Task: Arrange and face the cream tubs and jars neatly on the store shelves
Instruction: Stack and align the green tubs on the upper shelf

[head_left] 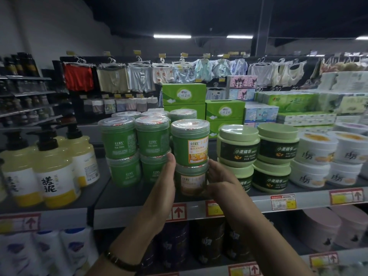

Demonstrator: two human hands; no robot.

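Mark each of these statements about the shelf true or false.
1. The left hand and right hand hold the lower jar from either side. True.
2. The top jar lies on its side. False: it stands upright on the lower jar.
3. The pale green tubs sit right of that stack. True.
4. The pump bottles stand right of the hands. False: they stand to the left.
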